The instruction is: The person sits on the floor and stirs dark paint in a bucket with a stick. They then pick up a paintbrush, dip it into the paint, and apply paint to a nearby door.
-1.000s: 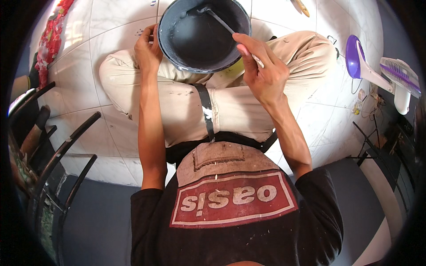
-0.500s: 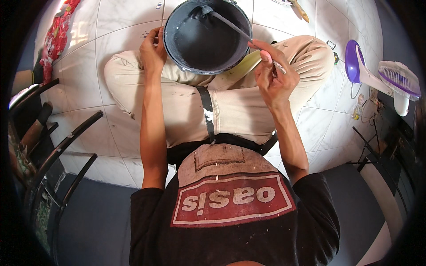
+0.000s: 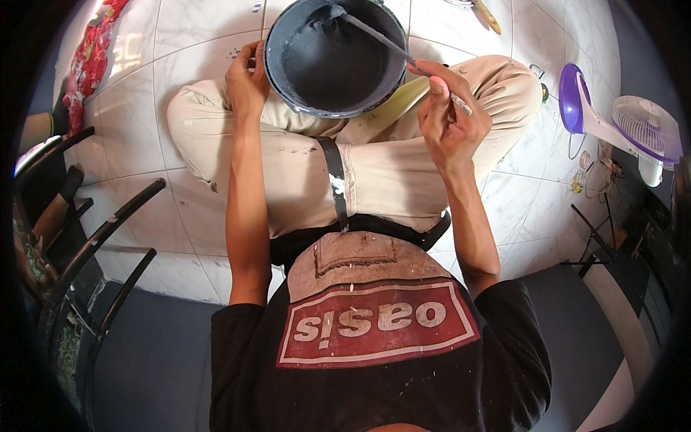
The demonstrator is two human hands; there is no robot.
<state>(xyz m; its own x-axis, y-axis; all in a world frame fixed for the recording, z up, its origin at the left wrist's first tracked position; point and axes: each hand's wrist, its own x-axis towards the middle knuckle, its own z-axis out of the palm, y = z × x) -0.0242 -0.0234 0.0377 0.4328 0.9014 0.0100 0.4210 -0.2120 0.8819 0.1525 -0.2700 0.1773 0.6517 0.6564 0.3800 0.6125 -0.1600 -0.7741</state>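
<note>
Smeared plastic bucket (image 3: 389, 76), glossy tiles (image 3: 129, 140)

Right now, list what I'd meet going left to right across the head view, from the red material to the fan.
Crumpled red material, left hand, dark grey bucket, right hand, purple-and-white fan.

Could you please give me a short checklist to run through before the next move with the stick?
1. Right hand gripping the stick: ok.
2. Stick's far end inside the bucket: ok.
3. Left hand at the bucket's left side: ok.
4. Bucket's base resting steadily: cannot tell, hidden.
5. Fan well apart from the bucket: ok.
6. Trousers free of marks: not ok, spotted.
</note>
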